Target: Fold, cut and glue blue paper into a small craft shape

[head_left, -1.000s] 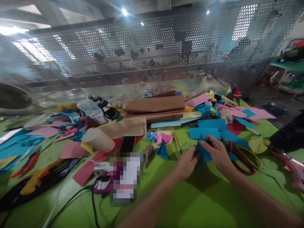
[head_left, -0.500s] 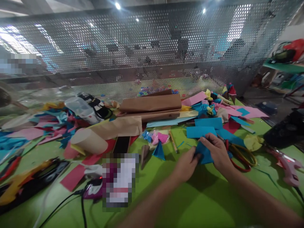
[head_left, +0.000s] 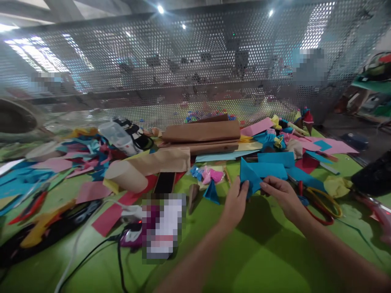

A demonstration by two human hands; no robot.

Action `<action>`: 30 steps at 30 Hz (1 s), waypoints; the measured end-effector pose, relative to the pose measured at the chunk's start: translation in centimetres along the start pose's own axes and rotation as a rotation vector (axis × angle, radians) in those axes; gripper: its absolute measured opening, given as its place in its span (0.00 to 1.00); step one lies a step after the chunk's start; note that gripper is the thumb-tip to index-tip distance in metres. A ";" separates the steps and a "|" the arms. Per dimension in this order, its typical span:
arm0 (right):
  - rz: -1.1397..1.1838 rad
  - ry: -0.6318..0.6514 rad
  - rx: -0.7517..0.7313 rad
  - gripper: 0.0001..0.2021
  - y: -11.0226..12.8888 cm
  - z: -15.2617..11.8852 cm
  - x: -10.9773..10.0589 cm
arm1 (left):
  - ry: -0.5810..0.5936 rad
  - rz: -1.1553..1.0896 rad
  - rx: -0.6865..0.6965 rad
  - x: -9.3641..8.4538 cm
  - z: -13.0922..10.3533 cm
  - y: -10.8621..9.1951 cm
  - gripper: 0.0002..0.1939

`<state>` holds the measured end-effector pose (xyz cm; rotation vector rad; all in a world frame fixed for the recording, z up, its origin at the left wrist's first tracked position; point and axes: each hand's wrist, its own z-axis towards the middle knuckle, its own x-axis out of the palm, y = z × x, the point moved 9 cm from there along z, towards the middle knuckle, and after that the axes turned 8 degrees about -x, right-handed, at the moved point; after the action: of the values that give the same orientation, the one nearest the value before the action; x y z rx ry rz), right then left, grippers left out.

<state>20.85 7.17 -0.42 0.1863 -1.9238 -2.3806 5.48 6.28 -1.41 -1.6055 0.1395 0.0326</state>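
A folded piece of blue paper [head_left: 249,179] is held above the green table, its pointed corner turned up. My left hand [head_left: 235,203] grips its left side, thumb in front. With thumb and fingertips my right hand [head_left: 279,193] pinches the lower right corner. Flat blue paper strips [head_left: 271,158] lie just behind. Left of my hands a small blue paper cone [head_left: 211,193] rests on the table, with a brown paper cone [head_left: 193,195] beside it. Pink and blue wrapped bundles [head_left: 207,174] sit behind the cones.
Scissors with red and yellow handles [head_left: 324,203] lie right of my hands, near a pink glue gun [head_left: 377,211]. Left are a purple power strip [head_left: 131,236] with cables, a cardboard tube [head_left: 126,176] and paper scraps. Folded brown paper [head_left: 200,132] lies at the back.
The blue paper has been turned and lifted, so its pointed corner now stands up. My hands have moved slightly apart. The view has shifted a little left.
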 end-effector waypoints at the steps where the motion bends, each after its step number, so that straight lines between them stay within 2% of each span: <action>1: -0.014 0.001 -0.007 0.20 -0.1 0.0 0.0 | 0.013 -0.029 -0.020 0.1 0.0 0.2 0.16; 5: -0.091 -0.024 -0.052 0.19 -0.3 0.0 -0.4 | 0.030 -0.092 -0.098 0.1 0.1 0.9 0.17; 8: -0.153 -0.052 -0.090 0.19 0.0 -0.1 -0.8 | 0.018 -0.062 -0.065 -0.1 0.2 0.3 0.15; 12: -0.200 -0.076 -0.109 0.19 0.3 -0.3 -1.0 | 0.098 -0.094 -0.032 0.5 0.3 -0.2 0.13; 16: -0.139 -0.030 -0.079 0.19 0.1 -0.3 -0.1 | 0.123 -0.215 -0.117 0.8 0.4 0.7 0.14; 20: -0.108 0.014 -0.057 0.17 -0.2 -0.5 0.8 | 0.065 -0.290 -0.146 0.5 0.4 1.3 0.14; 26: -0.105 -0.077 -0.070 0.17 -0.2 -0.6 -0.2 | 0.177 -0.459 -0.184 1.1 0.7 1.0 0.19; 30: -0.115 -0.097 -0.081 0.19 -0.1 -0.5 -0.5 | 0.159 -0.495 -0.209 0.7 1.0 1.1 0.18</action>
<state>21.43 6.78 -0.58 0.1843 -1.9017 -2.5820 6.16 7.15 -2.64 -1.8123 -0.1461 -0.4769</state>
